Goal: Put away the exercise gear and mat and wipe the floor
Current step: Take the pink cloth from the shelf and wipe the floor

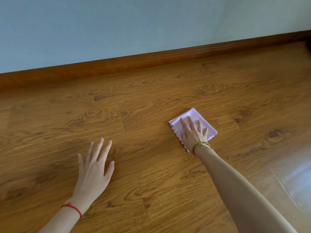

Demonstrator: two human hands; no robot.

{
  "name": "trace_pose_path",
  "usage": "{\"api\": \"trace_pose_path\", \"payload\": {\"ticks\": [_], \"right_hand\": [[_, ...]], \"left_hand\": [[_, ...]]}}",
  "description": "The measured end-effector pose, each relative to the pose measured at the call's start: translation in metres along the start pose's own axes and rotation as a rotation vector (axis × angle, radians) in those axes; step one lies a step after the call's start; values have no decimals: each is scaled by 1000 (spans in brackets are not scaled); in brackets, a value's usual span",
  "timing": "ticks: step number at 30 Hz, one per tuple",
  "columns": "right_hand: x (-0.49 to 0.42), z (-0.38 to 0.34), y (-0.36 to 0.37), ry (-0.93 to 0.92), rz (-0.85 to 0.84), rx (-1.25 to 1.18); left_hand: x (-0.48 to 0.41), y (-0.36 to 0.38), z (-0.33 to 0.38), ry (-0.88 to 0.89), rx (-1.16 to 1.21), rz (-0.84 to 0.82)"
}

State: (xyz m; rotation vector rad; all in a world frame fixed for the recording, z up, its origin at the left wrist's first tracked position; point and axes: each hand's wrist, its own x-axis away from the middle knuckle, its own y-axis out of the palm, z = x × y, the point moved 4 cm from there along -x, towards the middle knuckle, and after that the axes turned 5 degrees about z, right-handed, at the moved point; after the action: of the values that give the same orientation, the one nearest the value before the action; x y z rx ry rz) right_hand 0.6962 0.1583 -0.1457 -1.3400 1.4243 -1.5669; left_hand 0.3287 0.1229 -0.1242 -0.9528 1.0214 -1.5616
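A small lilac cloth (195, 115) with a scalloped edge lies folded flat on the wooden floor (151, 165). My right hand (193, 133) presses down on it with fingers spread, arm stretched out; gold bangles sit on that wrist. My left hand (96, 167) rests flat on the bare floor to the left, fingers apart, holding nothing; a red string is tied round its wrist. No exercise gear or mat is in view.
A brown wooden skirting board (151, 58) runs along the foot of a pale blue wall (134, 22) beyond the hands. A bright patch of reflected light (296, 179) glares on the floor at the right.
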Motion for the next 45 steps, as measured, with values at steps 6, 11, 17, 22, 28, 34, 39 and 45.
{"api": "trace_pose_path", "payload": {"ticks": [6,11,17,22,28,34,39,45], "right_hand": [[-7,-70,6,-215,-18,53],[40,-128,22,-492,-57,48],[116,-141,49,-742,-44,62],[146,-101,56,-765,-10,114],[128,-82,47,-476,-61,98],[87,-139,40,-411,-45,108],[71,-221,42,-526,-53,127],[95,-329,63,-750,-69,143]], "left_hand": [[1,-1,4,26,-19,9],[9,-1,5,27,-10,5],[18,-3,5,6,-11,1],[27,0,-2,16,-36,-17],[48,-4,-24,-6,-57,-30],[71,-27,-71,-95,-92,-13],[100,-53,-126,-233,-87,30],[148,-76,-179,-356,-111,43]]}}
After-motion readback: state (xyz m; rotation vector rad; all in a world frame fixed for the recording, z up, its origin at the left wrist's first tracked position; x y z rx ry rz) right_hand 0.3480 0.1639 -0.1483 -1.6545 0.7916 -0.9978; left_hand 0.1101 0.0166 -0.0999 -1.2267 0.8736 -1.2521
